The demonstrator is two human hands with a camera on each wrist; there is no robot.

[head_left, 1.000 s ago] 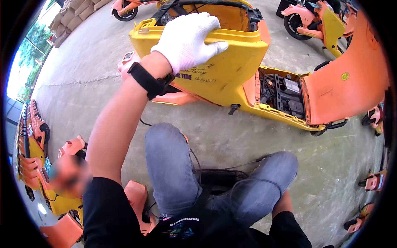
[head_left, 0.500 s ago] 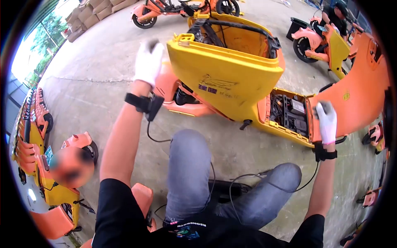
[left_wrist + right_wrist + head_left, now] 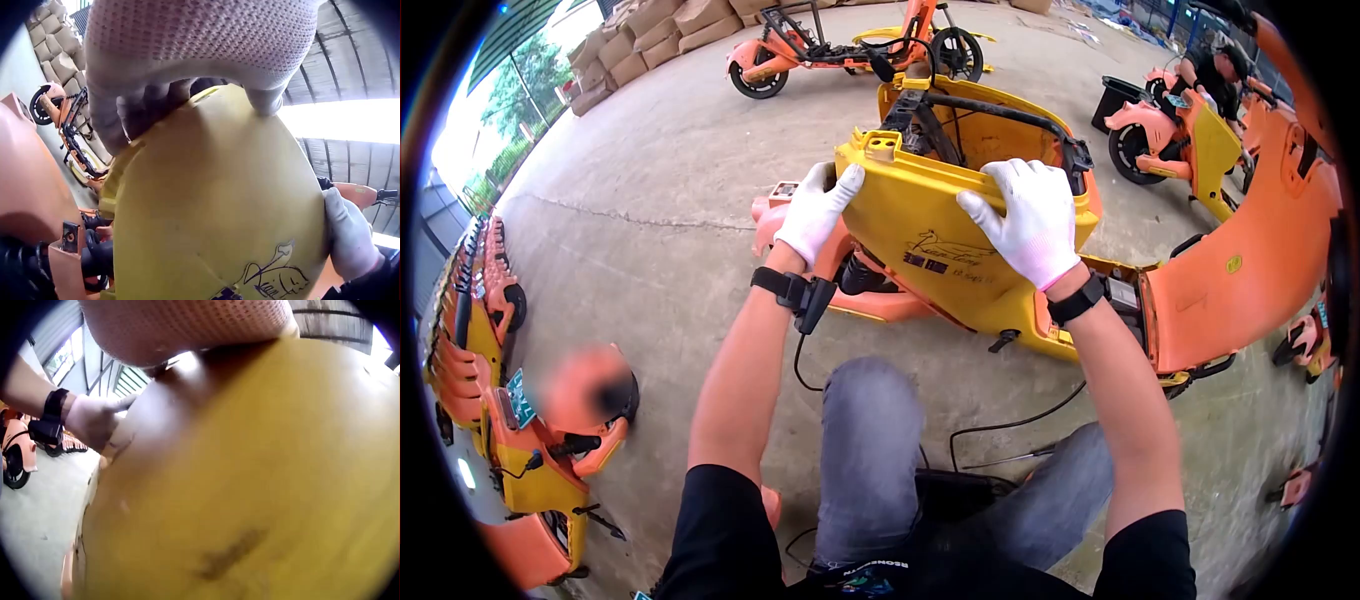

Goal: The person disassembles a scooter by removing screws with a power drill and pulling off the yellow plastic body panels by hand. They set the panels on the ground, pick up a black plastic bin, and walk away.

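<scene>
Gripping yellow panel by top edge, our left hand curled at left corner, right hand curled nearer right corner; next probably needs even force

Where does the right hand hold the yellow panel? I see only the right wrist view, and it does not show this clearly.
Observer: In the head view, the right hand grips the upper edge of the yellow panel.
Operator: Is there some marking on the outer face?
Observer: Yes, the left wrist view shows a dark line drawing there.
Operator: Is another person nearby?
Observer: The head view shows a person in the background, by an orange and yellow scooter.
</scene>
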